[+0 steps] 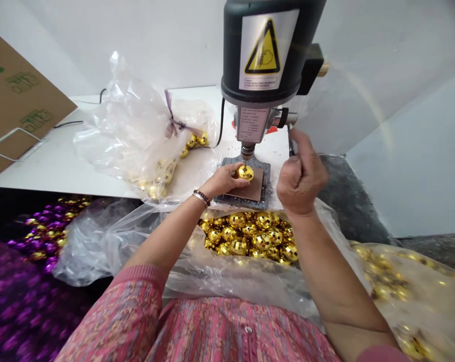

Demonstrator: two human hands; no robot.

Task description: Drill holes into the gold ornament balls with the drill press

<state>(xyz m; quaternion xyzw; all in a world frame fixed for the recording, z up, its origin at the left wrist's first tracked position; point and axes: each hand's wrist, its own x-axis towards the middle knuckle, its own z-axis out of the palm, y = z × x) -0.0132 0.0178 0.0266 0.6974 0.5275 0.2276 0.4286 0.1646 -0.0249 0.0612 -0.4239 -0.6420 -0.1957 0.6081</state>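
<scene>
My left hand [223, 182] pinches a faceted gold ball [245, 172] and holds it on a brown pad [252, 192] directly under the chuck [247, 150] of a small bench drill [267, 55]. The drill tip touches the top of the ball. My right hand [301, 178] is closed around the drill's feed lever [290, 138] at the machine's right side. In front of my body an open clear bag [197, 266] holds a heap of several gold balls [250, 236].
A clear bag [137, 136] with a few gold balls lies on the white table [42, 166] at the left. A cardboard box [16, 95] stands far left. Purple and gold balls [46, 231] lie below left. Another bag of gold balls [412, 296] sits at the lower right.
</scene>
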